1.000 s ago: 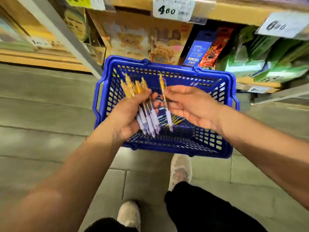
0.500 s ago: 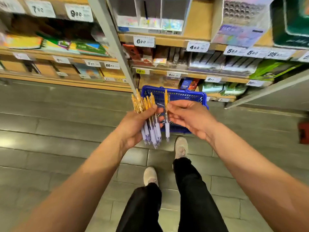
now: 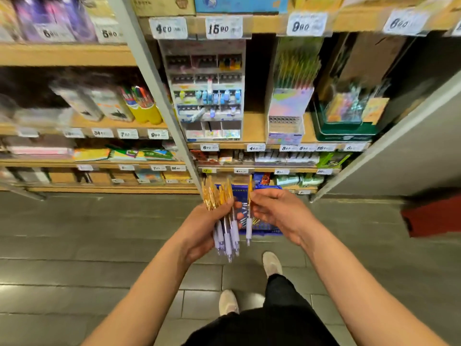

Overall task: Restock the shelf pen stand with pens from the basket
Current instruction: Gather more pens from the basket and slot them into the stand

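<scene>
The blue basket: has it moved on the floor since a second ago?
Cannot tell. The blue basket sits on the floor beneath the bottom shelf, as before; it looks smaller only because the view has tilted up.

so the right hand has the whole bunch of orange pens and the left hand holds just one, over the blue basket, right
Reversed. In the head view the left hand grips the bunch of orange pens, and the right hand holds the single pen. Both are over the blue basket.
</scene>
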